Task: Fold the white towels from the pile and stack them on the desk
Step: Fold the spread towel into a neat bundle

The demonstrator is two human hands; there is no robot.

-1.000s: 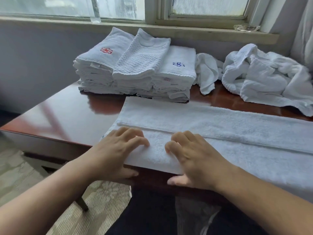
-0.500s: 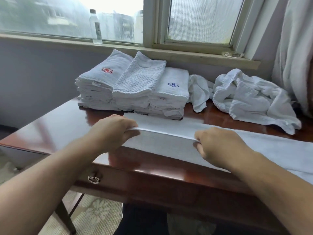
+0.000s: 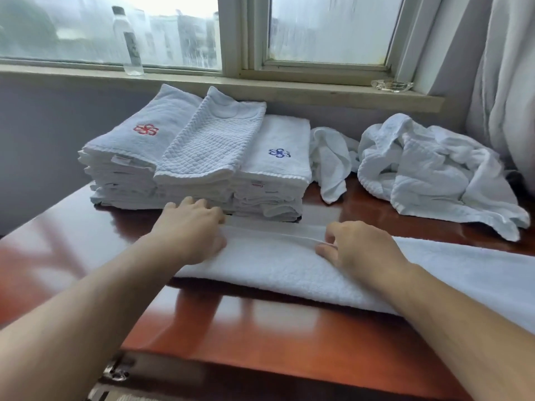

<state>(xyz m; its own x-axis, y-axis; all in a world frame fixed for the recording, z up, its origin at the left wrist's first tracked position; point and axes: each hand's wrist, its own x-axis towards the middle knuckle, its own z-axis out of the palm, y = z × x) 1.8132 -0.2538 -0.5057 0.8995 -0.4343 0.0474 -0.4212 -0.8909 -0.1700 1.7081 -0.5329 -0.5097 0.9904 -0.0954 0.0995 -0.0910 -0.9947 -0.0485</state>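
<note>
towel (image 3: 289,270) lies long across desk (image 3: 260,328), near edge doubled over | left hand (image 3: 191,230) and right hand (image 3: 359,247) each pinch its folded edge, fingers curled | folded stack (image 3: 197,157) just behind | loose pile (image 3: 434,169) far right

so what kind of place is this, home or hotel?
Probably a hotel room or its housekeeping area, not certain. Cues: stacks of identical folded white towels bearing embroidered logos, a loose pile of unfolded white towels, and a glossy wooden desk under a curtained window.
</note>
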